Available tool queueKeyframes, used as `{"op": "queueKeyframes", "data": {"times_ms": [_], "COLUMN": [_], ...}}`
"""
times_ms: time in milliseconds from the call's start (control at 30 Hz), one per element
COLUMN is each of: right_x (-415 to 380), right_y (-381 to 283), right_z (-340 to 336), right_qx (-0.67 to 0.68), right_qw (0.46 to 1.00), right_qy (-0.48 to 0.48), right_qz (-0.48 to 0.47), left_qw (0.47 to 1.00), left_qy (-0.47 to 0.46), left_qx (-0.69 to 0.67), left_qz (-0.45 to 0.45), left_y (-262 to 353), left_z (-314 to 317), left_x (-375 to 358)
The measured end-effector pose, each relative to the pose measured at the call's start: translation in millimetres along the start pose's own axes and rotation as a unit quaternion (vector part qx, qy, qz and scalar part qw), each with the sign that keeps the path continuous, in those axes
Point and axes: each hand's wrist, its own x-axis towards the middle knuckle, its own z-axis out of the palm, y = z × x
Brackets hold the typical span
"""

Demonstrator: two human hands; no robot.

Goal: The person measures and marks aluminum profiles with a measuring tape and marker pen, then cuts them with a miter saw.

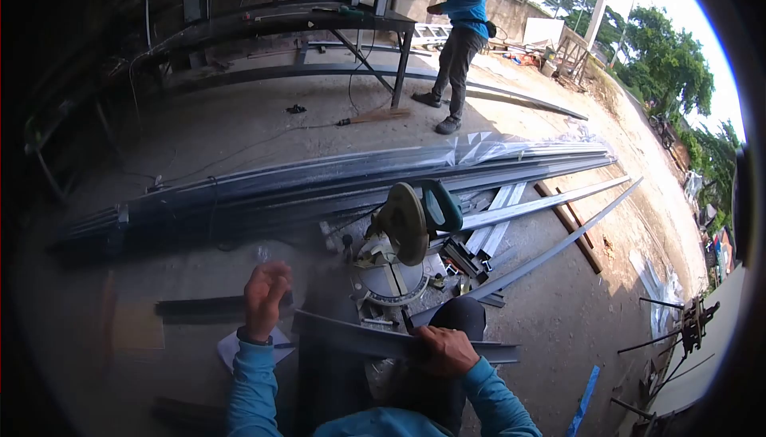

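Observation:
My right hand (448,351) is wrapped round a long dark metal profile (355,338), which lies across my lap. The piece runs left of the hand, and its other end sticks out a little to the right. My left hand (266,300) is raised above the left end of that profile, apart from it. Its fingers are curled together, and I cannot make out whether anything small is between them. In front of my knees stands a miter saw (407,221) with a round blade guard and a green handle. Beside my left wrist, a white paper (279,351) lies on the floor.
A long bundle of metal profiles (319,185) lies beyond the saw. Loose profiles (550,205) and offcuts (467,261) spread to its right. Another person (463,30) in blue stands by a metal table (319,22). A blue strip (584,401) lies at lower right.

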Motion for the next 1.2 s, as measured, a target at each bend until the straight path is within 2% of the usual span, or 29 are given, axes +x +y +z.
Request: {"op": "queueKeyframes", "data": {"times_ms": [33, 100, 133, 233, 300, 333, 433, 467, 500, 567, 600, 700, 800, 933, 967, 1033, 1100, 1133, 1200], "right_x": [-10, -31, -44, -89, -122, -139, -196, -205, -243, -255, -251, -239, -234, -225, -226, -226, -226, -225, -224], "right_y": [-1, 13, 22, 97, 139, 161, 243, 246, 288, 280, 264, 240, 236, 241, 242, 243, 245, 246, 248], "right_z": [-2, -14, -21, 4, 24, 47, 174, 218, 288, 337, 347, 360, 362, 357, 355, 348, 339, 334, 325], "right_qx": [-0.007, 0.025, 0.071, 0.234, 0.247, 0.231, 0.201, 0.164, 0.123, 0.195, 0.217, 0.248, 0.257, 0.257, 0.254, 0.250, 0.244, 0.243, 0.238], "right_qw": [1.000, 0.981, 0.959, 0.841, 0.787, 0.780, 0.747, 0.729, 0.750, 0.734, 0.711, 0.658, 0.621, 0.585, 0.580, 0.572, 0.565, 0.563, 0.557], "right_qy": [0.016, 0.175, 0.232, 0.426, 0.417, 0.397, 0.313, 0.299, 0.238, 0.160, 0.125, 0.064, 0.052, 0.058, 0.058, 0.059, 0.068, 0.071, 0.090], "right_qz": [0.020, 0.076, 0.146, 0.237, 0.382, 0.425, 0.551, 0.593, 0.605, 0.630, 0.657, 0.708, 0.739, 0.767, 0.772, 0.779, 0.785, 0.787, 0.790], "left_qw": [1.000, 0.999, 0.998, 0.995, 0.986, 0.978, 0.945, 0.924, 0.909, 0.906, 0.875, 0.812, 0.732, 0.746, 0.756, 0.775, 0.748, 0.729, 0.690], "left_qy": [-0.001, 0.018, 0.015, 0.055, 0.090, 0.083, 0.072, 0.067, 0.063, 0.044, 0.034, -0.001, -0.013, 0.054, 0.032, -0.019, -0.182, -0.262, -0.367], "left_qx": [0.018, 0.032, 0.055, 0.073, 0.072, 0.104, 0.175, 0.220, 0.253, 0.309, 0.376, 0.429, 0.570, 0.617, 0.594, 0.534, 0.528, 0.520, 0.548], "left_qz": [0.004, 0.005, 0.019, -0.043, -0.120, -0.159, -0.267, -0.305, -0.326, -0.285, -0.302, -0.396, -0.373, -0.245, -0.273, -0.337, -0.359, -0.360, -0.298], "left_y": [4, 2, 0, -19, -54, -76, -156, -183, -203, -270, -281, -315, -338, -374, -379, -383, -371, -375, -380], "left_z": [4, 3, -1, -15, -32, -43, -72, -82, -88, -116, -117, -129, -130, -143, -150, -150, -133, -129, -113], "left_x": [-1, 0, 0, -2, -4, -7, -17, -22, -28, -48, -50, -56, -46, -4, 13, 43, 66, 71, 59]}}
